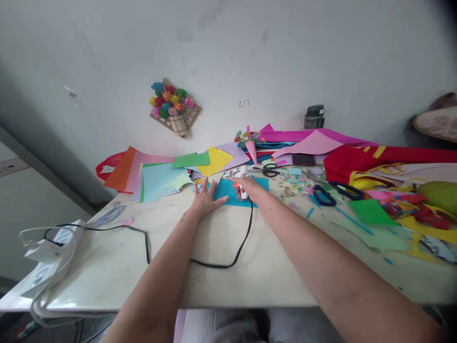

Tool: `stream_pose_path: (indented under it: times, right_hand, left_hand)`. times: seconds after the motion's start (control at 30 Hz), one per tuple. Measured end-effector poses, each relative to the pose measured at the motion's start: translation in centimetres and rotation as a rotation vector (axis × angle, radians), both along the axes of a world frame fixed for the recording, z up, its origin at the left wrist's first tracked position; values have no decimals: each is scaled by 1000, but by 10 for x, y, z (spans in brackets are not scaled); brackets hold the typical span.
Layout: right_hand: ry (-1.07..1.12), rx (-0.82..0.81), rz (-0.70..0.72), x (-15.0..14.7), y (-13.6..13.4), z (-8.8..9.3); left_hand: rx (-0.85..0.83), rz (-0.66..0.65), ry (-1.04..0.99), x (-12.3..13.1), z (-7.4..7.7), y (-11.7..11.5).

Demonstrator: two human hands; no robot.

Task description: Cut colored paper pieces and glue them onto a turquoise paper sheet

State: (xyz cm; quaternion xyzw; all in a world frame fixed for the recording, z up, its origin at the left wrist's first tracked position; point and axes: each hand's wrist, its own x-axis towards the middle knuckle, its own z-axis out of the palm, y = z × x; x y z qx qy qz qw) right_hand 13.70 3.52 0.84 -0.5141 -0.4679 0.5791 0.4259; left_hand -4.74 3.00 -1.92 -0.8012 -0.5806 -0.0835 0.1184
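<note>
My right hand (249,187) is wrapped round a white hot glue gun (243,194) with an orange trigger, held over a blue sheet of paper (262,183). The gun's black cord (246,240) trails down and loops left across the table, passing beneath my left forearm. My left hand (206,199) lies with its fingers spread at the left edge of the blue sheet, thumb resting on the paper. Where the gun's nozzle points, small details are too blurred to make out.
Coloured sheets (160,178) lie at the back left. Two pairs of scissors (323,195) (270,170), paper scraps (296,183) and red cloth-like material (339,162) are to the right. A power strip (60,247) sits at the left edge. A stick-and-flower ornament (174,107) hangs on the wall.
</note>
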Motion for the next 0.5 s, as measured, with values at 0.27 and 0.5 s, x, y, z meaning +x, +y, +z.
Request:
stream_pose_path:
  times: [0.27,0.5]
  right_hand:
    - [0,9,-3,0,-3,3]
    - [1,9,-7,-1,-2,3]
  left_hand:
    - [46,-8,51,9,0,-5]
    - [126,-22,96,16,5,-9]
